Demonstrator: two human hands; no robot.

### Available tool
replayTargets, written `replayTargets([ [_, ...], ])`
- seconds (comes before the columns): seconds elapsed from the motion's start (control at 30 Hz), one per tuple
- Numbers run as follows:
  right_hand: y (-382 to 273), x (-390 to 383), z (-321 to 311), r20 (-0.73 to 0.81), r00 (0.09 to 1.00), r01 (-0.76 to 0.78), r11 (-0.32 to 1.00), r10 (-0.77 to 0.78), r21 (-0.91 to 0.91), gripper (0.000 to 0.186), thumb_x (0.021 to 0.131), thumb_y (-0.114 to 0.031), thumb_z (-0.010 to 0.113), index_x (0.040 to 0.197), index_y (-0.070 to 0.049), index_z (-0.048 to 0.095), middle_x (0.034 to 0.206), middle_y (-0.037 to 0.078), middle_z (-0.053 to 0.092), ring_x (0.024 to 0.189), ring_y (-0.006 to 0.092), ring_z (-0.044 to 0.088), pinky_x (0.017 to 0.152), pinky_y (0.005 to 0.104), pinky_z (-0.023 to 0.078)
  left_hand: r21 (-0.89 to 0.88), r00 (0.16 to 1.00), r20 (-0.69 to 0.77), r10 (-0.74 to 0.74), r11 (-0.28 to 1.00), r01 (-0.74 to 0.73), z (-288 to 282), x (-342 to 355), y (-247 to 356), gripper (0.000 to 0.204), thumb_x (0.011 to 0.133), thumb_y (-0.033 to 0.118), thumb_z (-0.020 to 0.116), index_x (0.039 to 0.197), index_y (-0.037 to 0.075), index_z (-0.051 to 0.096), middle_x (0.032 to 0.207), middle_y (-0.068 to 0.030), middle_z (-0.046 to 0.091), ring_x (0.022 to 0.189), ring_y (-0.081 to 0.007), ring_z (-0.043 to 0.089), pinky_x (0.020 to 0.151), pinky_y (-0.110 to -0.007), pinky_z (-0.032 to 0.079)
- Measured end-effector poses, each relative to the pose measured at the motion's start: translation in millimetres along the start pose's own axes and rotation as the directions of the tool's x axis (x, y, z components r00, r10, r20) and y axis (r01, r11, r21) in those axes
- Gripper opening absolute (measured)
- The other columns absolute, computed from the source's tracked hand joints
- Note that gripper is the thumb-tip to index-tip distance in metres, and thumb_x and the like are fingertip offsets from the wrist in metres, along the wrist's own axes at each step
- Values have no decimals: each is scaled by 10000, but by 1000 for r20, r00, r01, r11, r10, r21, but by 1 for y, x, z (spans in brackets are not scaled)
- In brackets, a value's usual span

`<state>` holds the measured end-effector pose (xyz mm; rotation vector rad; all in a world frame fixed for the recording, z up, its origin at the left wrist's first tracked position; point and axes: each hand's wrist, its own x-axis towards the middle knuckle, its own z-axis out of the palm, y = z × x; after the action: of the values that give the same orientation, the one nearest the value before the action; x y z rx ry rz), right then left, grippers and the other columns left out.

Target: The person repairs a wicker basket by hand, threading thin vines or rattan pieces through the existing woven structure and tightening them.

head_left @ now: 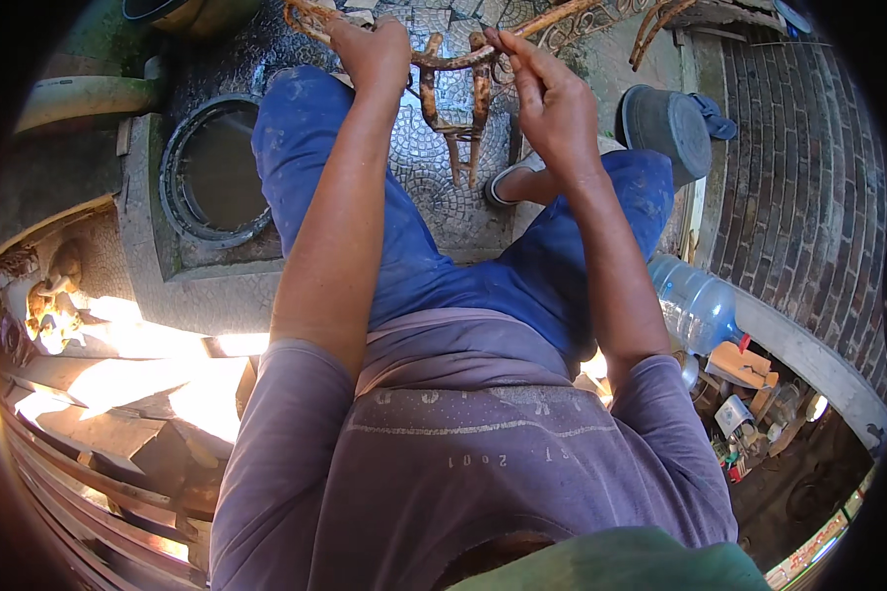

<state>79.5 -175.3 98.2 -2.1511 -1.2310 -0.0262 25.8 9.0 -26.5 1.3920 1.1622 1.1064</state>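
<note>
A long, curved brown rod (453, 61), like rough wood or rattan, lies across the top of the view in front of my knees. My left hand (373, 59) is closed round its left part, where loose tan fibres (308, 18) stick out at the end. The fingertips of my right hand (552, 103) are drawn together against the rod further right; whether a thin strip is pinched there too is too small to tell. Below the rod, between my knees, a small brown wooden frame (453, 129) with two uprights shows above the tiled floor. Whether it joins the rod is unclear.
A round basin of murky water (222, 172) is sunk at the left. To the right are a grey bucket (663, 133), a clear blue water jug (695, 303) and a brick wall (798, 177). Wooden slats (99, 492) and looped metalwork (586, 28) lie around.
</note>
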Motion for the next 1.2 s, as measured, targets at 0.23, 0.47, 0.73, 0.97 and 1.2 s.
replayTargets([
  [0.23, -46, -13, 17, 107, 994, 8, 995, 3, -100, 310, 991, -145, 636, 1284, -206, 716, 1140, 118, 749, 1005, 324, 733, 845, 413, 588, 38, 995, 96, 6, 999, -10, -8, -1, 21, 625, 803, 36, 567, 1401, -109, 454, 1309, -336, 597, 1259, -437, 575, 1108, -438, 416],
  [0.47, -47, -27, 20, 56, 998, 25, 960, -9, -279, 363, 986, -124, 621, 1342, -177, 666, 969, 133, 748, 848, 329, 737, 719, 440, 586, 35, 1000, -14, 3, 999, -2, 2, -4, 6, 723, 811, 47, 570, 1482, -129, 366, 1416, -359, 522, 1361, -450, 495, 1166, -419, 364],
  [0.73, -55, -21, 18, 134, 991, 66, 942, -23, -329, 366, 976, -152, 637, 1338, -206, 659, 935, 105, 741, 790, 310, 731, 656, 437, 573, -31, 996, 32, -79, 996, 80, -3, -2, 15, 748, 846, 63, 578, 1528, -100, 319, 1464, -349, 493, 1391, -432, 475, 1175, -401, 353],
  [0.97, -57, -15, 37, 97, 990, 127, 934, -100, -334, 330, 981, -192, 631, 1306, -177, 682, 950, 117, 739, 781, 328, 724, 649, 442, 565, -94, 996, 81, 27, 995, -20, -4, 5, 4, 765, 871, 65, 592, 1559, -74, 288, 1488, -336, 477, 1392, -412, 480, 1169, -398, 357],
  [1.2, -43, -12, 2, 123, 992, 72, 946, -35, -315, 285, 988, -194, 615, 1254, -159, 712, 1020, 113, 760, 849, 327, 739, 713, 431, 585, 51, 978, -134, 160, 987, -154, 6, 2, 1, 789, 876, 67, 594, 1578, -75, 264, 1545, -320, 418, 1467, -410, 381, 1232, -390, 260],
])
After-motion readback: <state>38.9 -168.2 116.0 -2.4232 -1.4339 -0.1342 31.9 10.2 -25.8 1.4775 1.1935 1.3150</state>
